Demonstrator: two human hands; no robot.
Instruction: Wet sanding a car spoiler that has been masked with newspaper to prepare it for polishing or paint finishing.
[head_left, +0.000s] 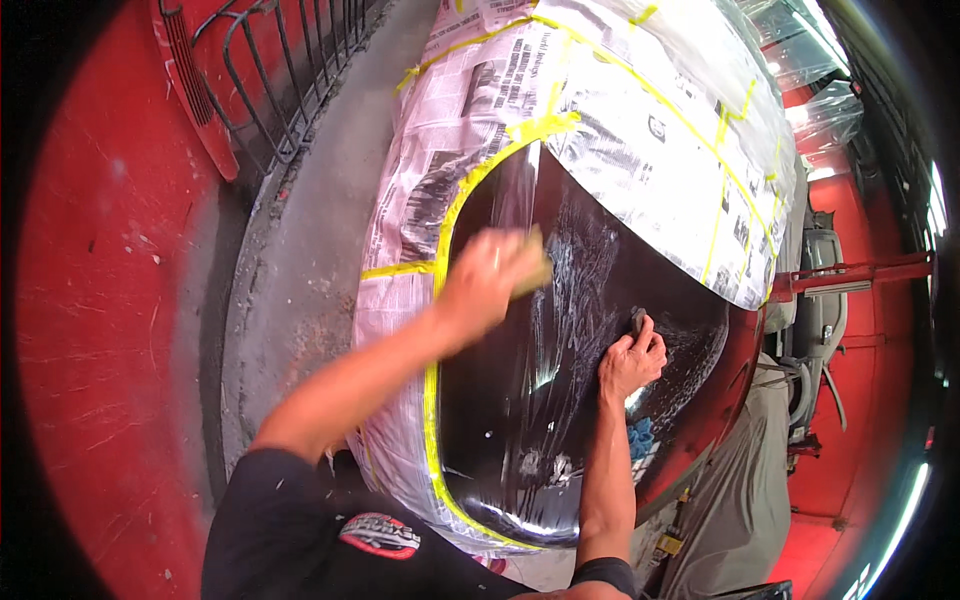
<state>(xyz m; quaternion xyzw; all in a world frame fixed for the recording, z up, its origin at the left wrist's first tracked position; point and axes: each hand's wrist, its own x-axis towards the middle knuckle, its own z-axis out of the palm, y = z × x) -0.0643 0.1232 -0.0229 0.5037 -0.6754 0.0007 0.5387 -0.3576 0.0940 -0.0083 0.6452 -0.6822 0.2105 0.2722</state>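
Motion blurs my left hand [478,288], which is closed around a yellowish sponge [532,264] over the dark, glossy car panel [490,400]. My right hand [632,364] rests farther right on the same panel. Between its fingertips it pinches a small dark grey block [638,318], mostly covered by the fingers. Whitish smears and wet streaks mark the panel between and below my hands. Yellow masking tape [432,420] borders its left and lower edge, and newspaper sheets [640,150] cover the car body beyond it.
A blue cloth [640,438] lies beside my right forearm. A black metal rack [270,80] stands by the red wall [110,300] at left. At right, a grey cover [740,490] drapes something near a red beam [860,274] and car parts [822,290].
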